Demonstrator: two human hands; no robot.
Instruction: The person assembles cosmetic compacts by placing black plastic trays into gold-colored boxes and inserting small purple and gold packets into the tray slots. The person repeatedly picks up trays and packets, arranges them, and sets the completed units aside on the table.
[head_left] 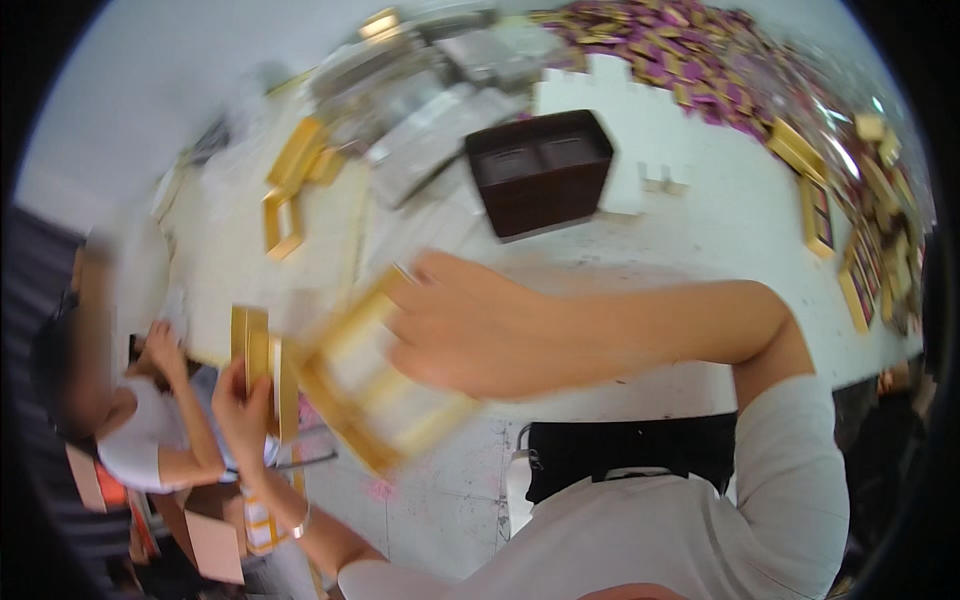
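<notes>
My right hand (pixel 455 325) reaches across to the left, its fingers closed on the edge of a gold rectangular box frame (pixel 345 425) with a pale, see-through-looking middle. The frame is tilted and smeared by motion. Left of it, my left hand (pixel 242 405) grips a narrow folded gold box piece (pixel 250 335) between thumb and fingers, held upright near the table's left edge. The two gold pieces are close together; whether they touch I cannot tell. Beyond my right hand, a dark brown two-compartment box (pixel 540 185) stands on the white table.
White cardboard sheets (pixel 600 100) lie behind the brown box, beside clear-wrapped grey packs (pixel 430 130). Purple-and-gold pieces (pixel 690 65) heap at the far right. Gold boxes (pixel 818 215) line the right edge; empty gold frames (pixel 283 222) lie left. A co-worker (pixel 150 440) sits at left.
</notes>
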